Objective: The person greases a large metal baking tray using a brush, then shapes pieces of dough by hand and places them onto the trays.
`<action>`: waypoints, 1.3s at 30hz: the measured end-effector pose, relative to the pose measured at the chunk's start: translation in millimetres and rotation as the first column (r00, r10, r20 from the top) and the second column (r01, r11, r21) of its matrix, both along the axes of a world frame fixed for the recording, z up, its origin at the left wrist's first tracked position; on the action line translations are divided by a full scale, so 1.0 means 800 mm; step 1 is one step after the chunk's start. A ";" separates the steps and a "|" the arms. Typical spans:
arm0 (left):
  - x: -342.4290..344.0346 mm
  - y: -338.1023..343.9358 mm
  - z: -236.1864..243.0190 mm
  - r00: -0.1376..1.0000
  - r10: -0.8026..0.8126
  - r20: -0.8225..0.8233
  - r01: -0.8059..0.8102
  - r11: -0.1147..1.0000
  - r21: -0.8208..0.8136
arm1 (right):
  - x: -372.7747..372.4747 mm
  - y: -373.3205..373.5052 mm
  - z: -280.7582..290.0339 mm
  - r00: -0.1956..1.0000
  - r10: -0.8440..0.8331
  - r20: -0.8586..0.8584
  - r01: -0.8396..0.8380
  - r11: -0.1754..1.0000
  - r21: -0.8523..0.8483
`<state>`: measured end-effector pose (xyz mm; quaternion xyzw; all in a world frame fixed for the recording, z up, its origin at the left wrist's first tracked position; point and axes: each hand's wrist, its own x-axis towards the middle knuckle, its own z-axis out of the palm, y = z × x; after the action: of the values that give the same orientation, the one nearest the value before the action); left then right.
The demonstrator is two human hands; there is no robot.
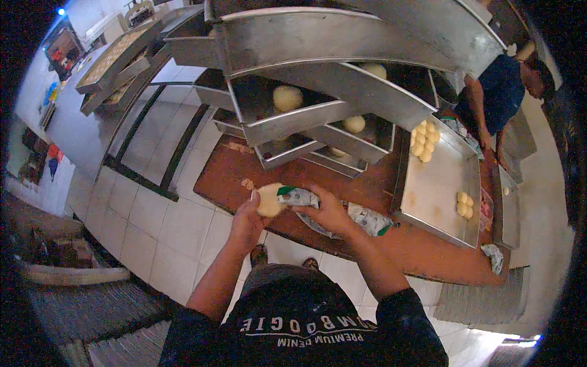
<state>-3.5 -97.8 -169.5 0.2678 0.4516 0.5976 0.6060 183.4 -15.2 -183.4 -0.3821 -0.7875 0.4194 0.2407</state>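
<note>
My left hand [246, 223] is closed around a pale flattened piece of dough [268, 203], holding it up over the front edge of the brown worktop [361, 165]. In my right hand [332, 214] is a white plastic packet [299, 197] with green markings, its tip against the right side of the dough. Whether anything is coming out of the packet cannot be seen. Beneath and beside my right hand, another white and green packet [370, 221] lies crumpled on the worktop.
Deep metal trays [293, 125] stand stacked crosswise ahead, with dough balls [287, 98] inside. At the right, a metal tray [437, 196] holds small dough balls [423, 142] in two groups. A co-worker [498, 92] leans in beyond it. Filled trays [116, 58] stand far left.
</note>
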 end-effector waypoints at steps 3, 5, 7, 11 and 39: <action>-0.014 -0.001 -0.010 0.989 -0.029 -0.144 0.032 0.999 0.019 | -0.008 -0.004 -0.001 0.991 -0.054 0.126 0.042 0.994 0.099; -0.014 -0.005 -0.013 0.984 -0.049 -0.171 0.047 0.999 -0.019 | -0.011 -0.006 -0.001 0.972 -0.074 0.224 0.031 0.982 0.187; -0.011 -0.007 -0.022 0.994 -0.036 -0.100 0.033 0.999 -0.027 | -0.012 -0.006 0.000 0.952 -0.087 0.293 0.028 0.979 0.203; -0.002 -0.008 -0.027 0.998 -0.012 -0.068 0.014 1.000 0.026 | -0.008 0.001 -0.001 0.931 -0.091 0.353 0.008 0.973 0.229; 0.044 -0.026 0.088 0.616 -0.035 -0.787 0.394 0.879 0.269 | 0.017 -0.034 0.118 0.957 0.026 -0.288 0.107 0.893 0.436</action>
<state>31.9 -118.9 -99.3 0.6697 0.4890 0.4312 0.3557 197.4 -42.1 -88.9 -0.2681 -0.8114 0.2726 0.4420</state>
